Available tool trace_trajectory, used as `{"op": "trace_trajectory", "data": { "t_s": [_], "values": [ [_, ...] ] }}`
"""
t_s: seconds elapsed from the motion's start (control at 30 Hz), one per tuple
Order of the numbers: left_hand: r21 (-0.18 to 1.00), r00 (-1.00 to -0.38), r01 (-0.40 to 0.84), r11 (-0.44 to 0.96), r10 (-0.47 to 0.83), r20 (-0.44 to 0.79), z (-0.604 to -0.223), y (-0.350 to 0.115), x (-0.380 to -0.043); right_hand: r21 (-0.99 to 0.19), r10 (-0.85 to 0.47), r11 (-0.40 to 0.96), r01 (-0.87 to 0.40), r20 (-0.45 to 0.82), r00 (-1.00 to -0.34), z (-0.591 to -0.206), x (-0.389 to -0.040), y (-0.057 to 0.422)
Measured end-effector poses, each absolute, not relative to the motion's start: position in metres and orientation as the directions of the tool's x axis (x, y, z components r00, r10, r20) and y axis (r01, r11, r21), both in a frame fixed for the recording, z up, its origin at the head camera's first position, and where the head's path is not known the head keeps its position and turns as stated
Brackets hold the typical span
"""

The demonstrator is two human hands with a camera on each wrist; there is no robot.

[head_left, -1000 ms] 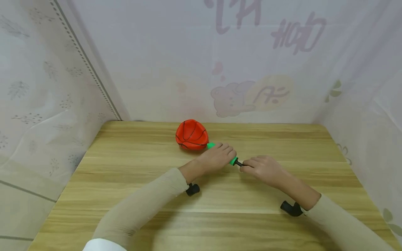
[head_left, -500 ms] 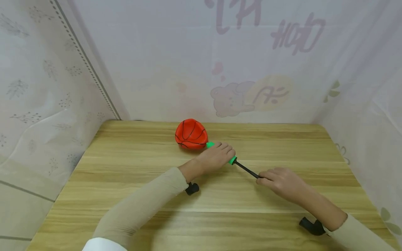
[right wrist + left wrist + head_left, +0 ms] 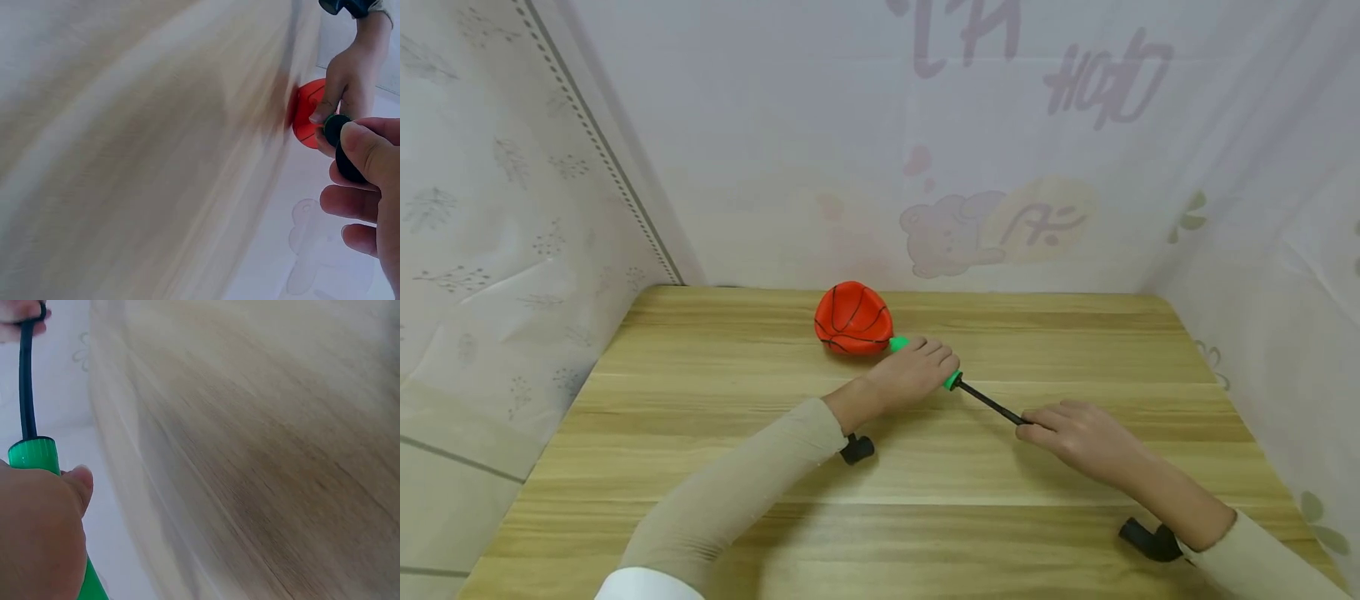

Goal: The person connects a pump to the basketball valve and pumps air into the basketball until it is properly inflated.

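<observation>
On the wooden tabletop (image 3: 715,467) a small green hand pump (image 3: 952,382) lies with its nozzle end at a half-deflated orange toy basketball (image 3: 852,318), which sits near the far edge, close to the curtain backdrop. The left hand (image 3: 910,375) is wrapped around the pump's green barrel, fingers curled over it, so that in the head view only the two green ends peek out either side of the fist. The black piston rod (image 3: 990,402) runs out from the barrel toward the right hand (image 3: 1078,437), which grips the black handle at the rod's end; the rod is drawn well out, leaving the two hands apart.

The left wrist view shows what the head view hides: the thumb pressed against the green barrel (image 3: 34,453) and the rod (image 3: 26,381) rising to the other hand's fingertips at the top corner. The right wrist view looks along the pump instead, showing the round black handle (image 3: 347,159) under the thumb and curled fingers, with the basketball (image 3: 307,112) beyond, partly behind the left hand (image 3: 350,75). Both wrist views show the tabletop blurred.
</observation>
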State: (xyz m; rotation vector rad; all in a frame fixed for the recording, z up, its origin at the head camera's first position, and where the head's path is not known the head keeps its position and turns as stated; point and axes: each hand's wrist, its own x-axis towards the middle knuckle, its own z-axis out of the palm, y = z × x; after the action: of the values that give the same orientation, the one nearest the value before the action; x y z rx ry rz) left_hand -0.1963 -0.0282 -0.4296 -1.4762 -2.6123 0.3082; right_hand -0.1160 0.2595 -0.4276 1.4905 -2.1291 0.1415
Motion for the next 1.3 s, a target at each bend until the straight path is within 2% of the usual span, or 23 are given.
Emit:
{"op": "trace_trajectory", "data": {
  "t_s": [0.3,0.53,0.77,1.07,1.3],
  "values": [
    [-0.28,-0.527,0.811,0.513,0.85,0.031,-0.428,-0.027,-0.195,0.224,-0.87,0.337,-0.914,0.445,-0.212,-0.423,-0.141,0.233],
    [-0.299,-0.522,0.807,0.509,0.852,0.041,-0.43,-0.027,-0.195,0.227,-0.884,0.332,-0.916,0.414,-0.218,-0.426,-0.159,0.214],
    [-0.256,-0.539,0.814,0.521,0.842,0.0,-0.428,-0.029,-0.194,0.203,-0.87,0.338,-0.919,0.441,-0.222,-0.433,-0.168,0.204],
    [-0.236,-0.521,0.831,0.504,0.854,-0.01,-0.427,-0.034,-0.197,0.208,-0.855,0.341,-0.917,0.474,-0.211,-0.431,-0.15,0.219],
    [-0.255,-0.505,0.833,0.491,0.863,0.014,-0.428,-0.034,-0.196,0.207,-0.854,0.366,-0.907,0.463,-0.238,-0.426,-0.125,0.241]
  ]
}}
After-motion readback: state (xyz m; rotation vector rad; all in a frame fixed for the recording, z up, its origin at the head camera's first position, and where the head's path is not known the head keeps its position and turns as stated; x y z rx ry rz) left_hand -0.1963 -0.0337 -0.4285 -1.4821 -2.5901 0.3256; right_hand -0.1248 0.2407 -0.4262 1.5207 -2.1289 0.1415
